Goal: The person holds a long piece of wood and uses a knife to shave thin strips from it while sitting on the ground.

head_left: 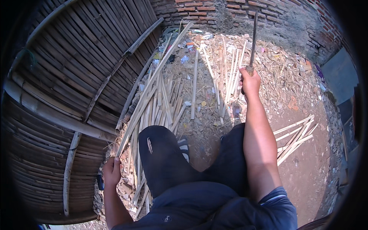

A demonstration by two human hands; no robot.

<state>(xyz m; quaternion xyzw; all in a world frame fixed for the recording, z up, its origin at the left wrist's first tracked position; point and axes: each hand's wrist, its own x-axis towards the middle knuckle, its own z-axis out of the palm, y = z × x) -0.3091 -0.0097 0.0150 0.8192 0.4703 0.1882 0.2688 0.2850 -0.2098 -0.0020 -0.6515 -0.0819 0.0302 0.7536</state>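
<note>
My right hand [251, 81] is wrapped round the handle of a machete [254, 40], its long dark blade pointing up and away from me. At the left my left hand [112, 171] grips the near end of a long pale bamboo strip [151, 85]. That strip slants up to the right, its far end near the brick wall. Beneath it lies a pile of split bamboo strips [159, 109] beside my left knee. Blade and held strip are well apart.
A bamboo-slat wall [88, 50] stands close on my left, and a brick wall [199, 13] at the back. More strips [232, 76] lie ahead, with a bamboo pole [195, 84]. Another small bunch of strips [297, 136] is at the right. Shavings and litter cover the ground [283, 76].
</note>
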